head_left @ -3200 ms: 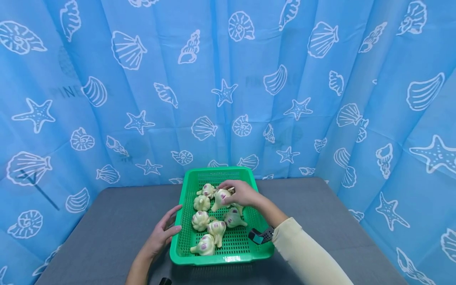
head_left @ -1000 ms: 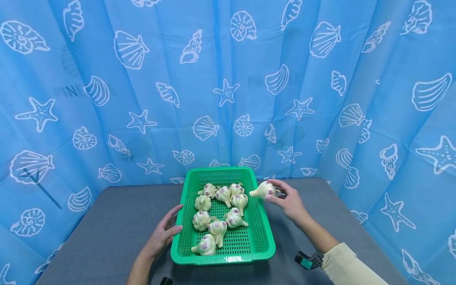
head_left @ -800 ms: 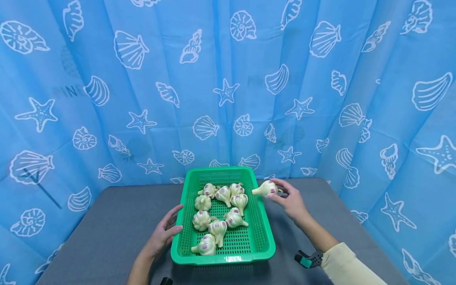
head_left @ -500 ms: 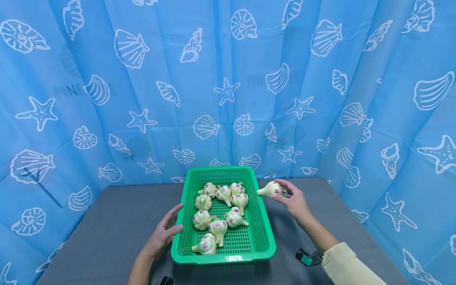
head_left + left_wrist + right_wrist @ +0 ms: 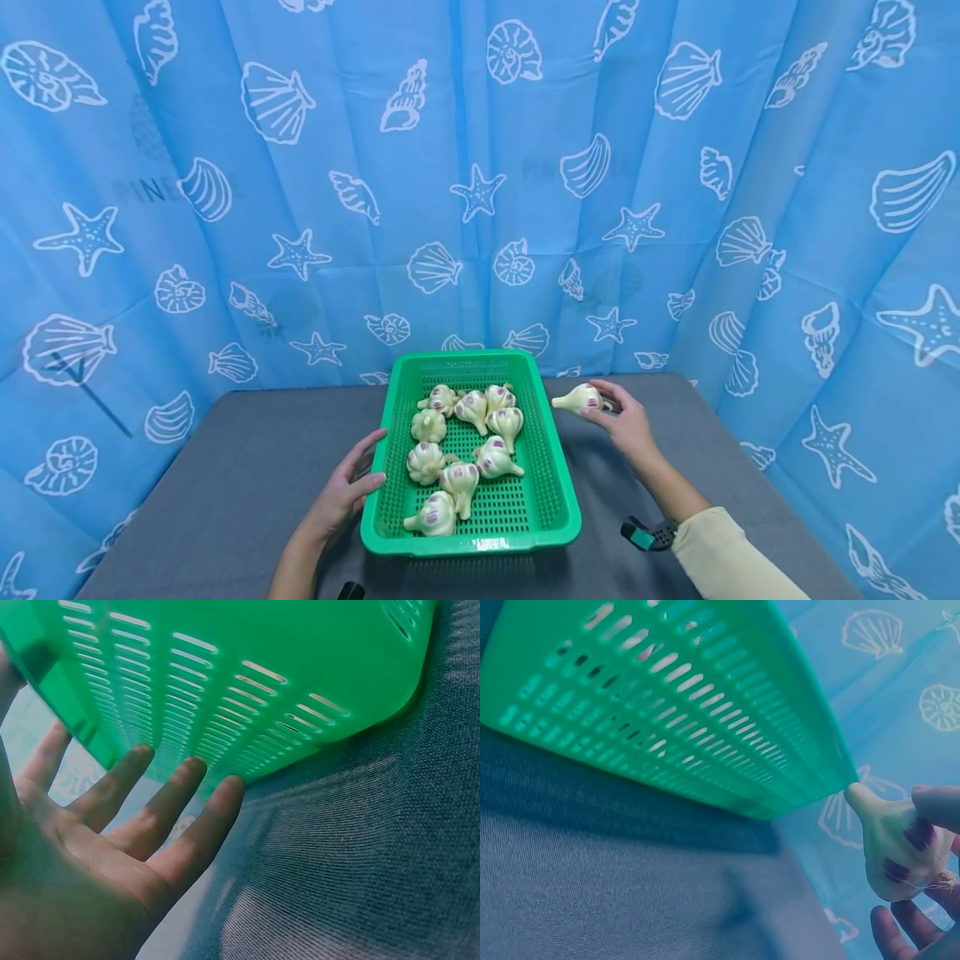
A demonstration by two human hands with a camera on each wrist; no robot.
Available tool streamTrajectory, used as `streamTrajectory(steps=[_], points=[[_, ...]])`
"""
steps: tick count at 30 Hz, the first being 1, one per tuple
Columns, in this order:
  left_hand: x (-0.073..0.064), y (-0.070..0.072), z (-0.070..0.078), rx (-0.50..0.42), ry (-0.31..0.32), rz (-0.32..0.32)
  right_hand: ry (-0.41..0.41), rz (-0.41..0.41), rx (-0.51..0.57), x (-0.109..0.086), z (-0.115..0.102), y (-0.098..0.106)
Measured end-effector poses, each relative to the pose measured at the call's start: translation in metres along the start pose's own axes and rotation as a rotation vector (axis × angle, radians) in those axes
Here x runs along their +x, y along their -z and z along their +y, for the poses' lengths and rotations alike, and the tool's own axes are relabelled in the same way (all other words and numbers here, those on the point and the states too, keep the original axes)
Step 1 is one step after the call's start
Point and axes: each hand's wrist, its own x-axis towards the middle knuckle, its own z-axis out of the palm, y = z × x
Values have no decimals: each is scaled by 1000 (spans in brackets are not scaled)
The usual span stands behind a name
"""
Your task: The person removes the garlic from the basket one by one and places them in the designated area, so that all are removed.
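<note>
The left hand (image 5: 341,492), grip spread, rests fingertips against the green basket (image 5: 465,547) on the grey bench (image 5: 247,467). Nine garlic bulbs (image 5: 459,480) lie inside. Farther off, the right hand (image 5: 628,427) has another bulb (image 5: 579,399) pinched in its grip just outside the right rim, stem toward the basket. Behind hangs a blue curtain (image 5: 465,125).

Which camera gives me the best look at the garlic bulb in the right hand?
The right wrist view: the garlic bulb appears largest there, its stem and purple patches clear. The head view shows it smaller, held by the right hand beside the green basket. The left wrist view doesn't show it.
</note>
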Motion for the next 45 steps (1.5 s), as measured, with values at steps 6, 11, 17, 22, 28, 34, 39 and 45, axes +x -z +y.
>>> streamTrajectory(steps=[6, 11, 17, 22, 28, 34, 39, 45], points=[[0, 0, 0, -5, -1, -3, -41, 10, -19, 4, 10, -2], [0, 1, 1, -7, -18, -18, -42, 23, -38, 8, 19, -5], [-1, 1, 1, -2, -29, -29, -66, 33, -82, 14, 30, -5], [0, 1, 2, -4, -23, -23, -87, 44, -100, 20, 36, -8], [0, 1, 2, -7, -14, -8, -99, 60, -110, 34, 45, -14], [-1, 1, 0, 7, -32, 28, -140, 48, -162, 46, 52, -18], [-1, 1, -1, 21, -39, 36, -167, 44, -178, 53, 54, -21], [1, 1, 0, -5, -18, -11, -203, 50, -212, 58, 55, -20]])
